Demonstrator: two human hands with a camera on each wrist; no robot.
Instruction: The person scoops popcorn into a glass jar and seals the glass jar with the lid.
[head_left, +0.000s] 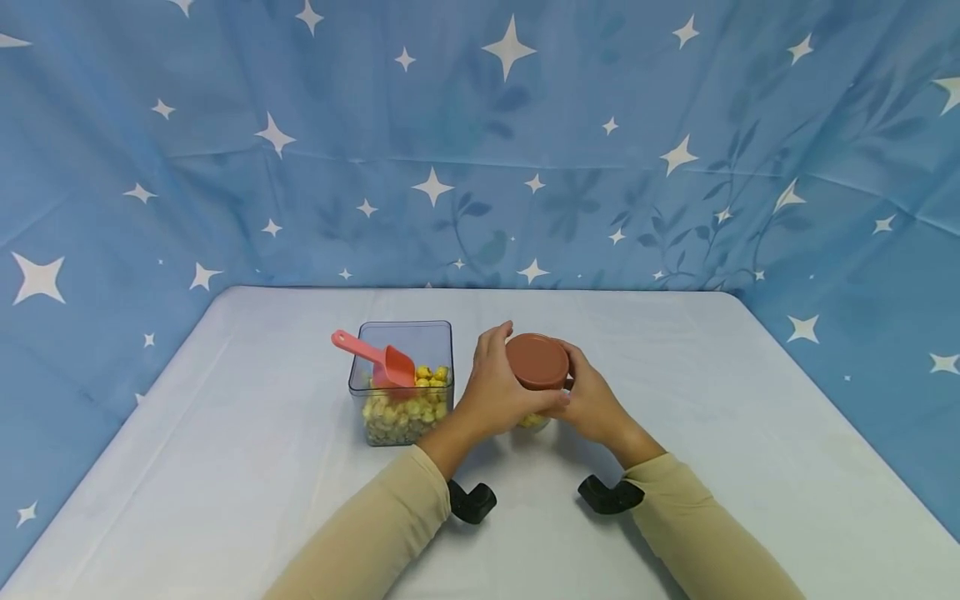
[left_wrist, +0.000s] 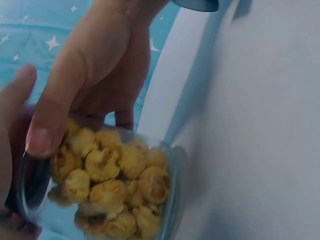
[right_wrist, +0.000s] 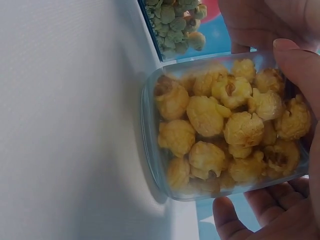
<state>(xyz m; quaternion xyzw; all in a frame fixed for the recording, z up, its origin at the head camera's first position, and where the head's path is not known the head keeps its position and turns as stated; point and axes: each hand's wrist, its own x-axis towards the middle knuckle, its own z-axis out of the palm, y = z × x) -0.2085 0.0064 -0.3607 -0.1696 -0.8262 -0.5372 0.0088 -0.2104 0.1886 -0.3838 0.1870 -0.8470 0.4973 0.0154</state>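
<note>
A small clear jar (head_left: 534,422) holds yellow popcorn (right_wrist: 215,130), and a round reddish-brown lid (head_left: 537,362) lies over its top. From the left, my left hand (head_left: 498,392) curls its fingers round the lid's edge, with the thumb across the front. My right hand (head_left: 592,404) grips the lid from the right side. The thumbs nearly meet at the front, just below the lid. Whether the lid sits fully down is hidden by the hands. Seen from the wrists, the jar's rounded base is at the white tabletop.
Left of the jar stands a clear square container (head_left: 401,393) with popcorn in it. A pink scoop (head_left: 386,360) leans in that container, its handle over the left rim. Behind the white table (head_left: 225,433) hangs a blue curtain (head_left: 450,125) with white stars.
</note>
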